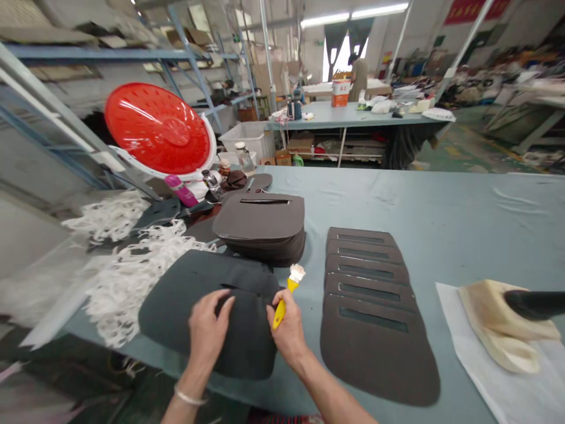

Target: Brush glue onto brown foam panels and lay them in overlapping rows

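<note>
A yellow-handled brush sits clamped in a worker's right hand, its bristles beyond the fingers, while a panel lies on a worktable beneath the left hand, thumb and forefinger curved close; whether they pinch it cannot be told. Farther back stand a lidded bottle and a white bin, contents unclear. The panel is dark and round-cornered, the bristles whitish.

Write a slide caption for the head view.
Right hand gripping a brush, left hand over a dark panel, slotted pieces alongside.
</note>
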A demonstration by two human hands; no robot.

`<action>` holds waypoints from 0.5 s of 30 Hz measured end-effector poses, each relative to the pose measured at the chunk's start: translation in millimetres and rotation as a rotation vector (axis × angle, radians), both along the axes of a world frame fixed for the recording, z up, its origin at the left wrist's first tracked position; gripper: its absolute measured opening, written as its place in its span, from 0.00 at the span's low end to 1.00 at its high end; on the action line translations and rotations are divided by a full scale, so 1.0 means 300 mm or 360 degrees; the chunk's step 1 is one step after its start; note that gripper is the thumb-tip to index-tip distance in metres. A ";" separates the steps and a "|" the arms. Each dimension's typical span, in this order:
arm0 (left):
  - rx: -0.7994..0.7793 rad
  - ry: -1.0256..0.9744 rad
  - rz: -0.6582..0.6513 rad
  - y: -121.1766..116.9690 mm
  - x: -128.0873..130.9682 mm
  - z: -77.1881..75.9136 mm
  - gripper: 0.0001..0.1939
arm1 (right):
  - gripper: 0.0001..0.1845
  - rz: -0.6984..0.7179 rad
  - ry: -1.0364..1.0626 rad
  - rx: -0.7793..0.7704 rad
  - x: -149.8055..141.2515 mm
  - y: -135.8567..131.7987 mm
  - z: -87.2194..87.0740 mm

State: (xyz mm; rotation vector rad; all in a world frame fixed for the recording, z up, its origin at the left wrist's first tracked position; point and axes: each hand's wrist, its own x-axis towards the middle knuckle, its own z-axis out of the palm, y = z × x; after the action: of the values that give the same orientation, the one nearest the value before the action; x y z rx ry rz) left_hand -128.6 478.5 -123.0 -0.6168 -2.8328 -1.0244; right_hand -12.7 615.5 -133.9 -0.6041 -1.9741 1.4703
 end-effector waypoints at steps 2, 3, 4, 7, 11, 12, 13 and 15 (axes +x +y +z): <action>-0.0299 0.0172 0.0415 -0.054 -0.084 -0.006 0.34 | 0.05 -0.0014 0.0016 0.0021 0.013 0.004 0.001; -0.0445 0.0158 0.0520 -0.079 -0.127 -0.009 0.39 | 0.05 -0.0036 0.0015 0.0030 0.024 0.011 -0.003; -0.0560 0.0106 0.0538 -0.100 -0.166 -0.011 0.43 | 0.05 -0.0063 0.0006 0.0036 0.036 0.019 -0.009; -0.0736 -0.0090 0.0257 -0.115 -0.228 -0.012 0.44 | 0.06 -0.0142 -0.0058 0.0024 0.084 0.052 -0.042; -0.0659 -0.0267 -0.0096 -0.009 -0.123 -0.036 0.36 | 0.06 -0.0313 -0.0183 0.0027 0.220 0.138 -0.128; -0.0548 -0.0330 -0.0207 0.033 -0.064 -0.055 0.34 | 0.06 -0.0391 -0.0230 0.0044 0.277 0.171 -0.156; -0.0419 -0.0421 -0.0329 0.077 0.003 -0.081 0.31 | 0.06 -0.0479 -0.0290 0.0071 0.343 0.208 -0.184; -0.0179 -0.0608 -0.0576 0.168 0.149 -0.153 0.27 | 0.07 -0.0653 -0.0466 0.0153 0.500 0.288 -0.240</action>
State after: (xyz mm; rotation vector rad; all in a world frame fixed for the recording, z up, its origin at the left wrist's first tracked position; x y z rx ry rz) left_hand -83.8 528.8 -168.8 -1.0843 -3.2019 -1.1457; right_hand 137.3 701.9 -206.0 -1.1569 -1.9657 1.0769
